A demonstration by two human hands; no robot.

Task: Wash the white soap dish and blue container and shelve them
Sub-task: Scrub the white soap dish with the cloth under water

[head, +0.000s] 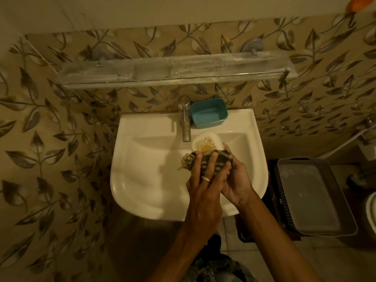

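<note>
A white soap dish (206, 141) with a gold pattern on its lid is held over the white sink (146, 159), just below the tap. My right hand (237, 180) grips its near end from the right. My left hand (203, 186) presses a dark patterned cloth (209, 162) onto the dish's near side. The cloth hides part of the dish. An open blue container (208, 115) sits on the sink's back ledge, right of the tap, untouched.
A chrome tap (185, 119) stands at the sink's back centre. A glass shelf (171, 70) with a metal rail runs along the leaf-patterned wall above. A dark perforated basket with a grey lid (313, 198) stands right of the sink.
</note>
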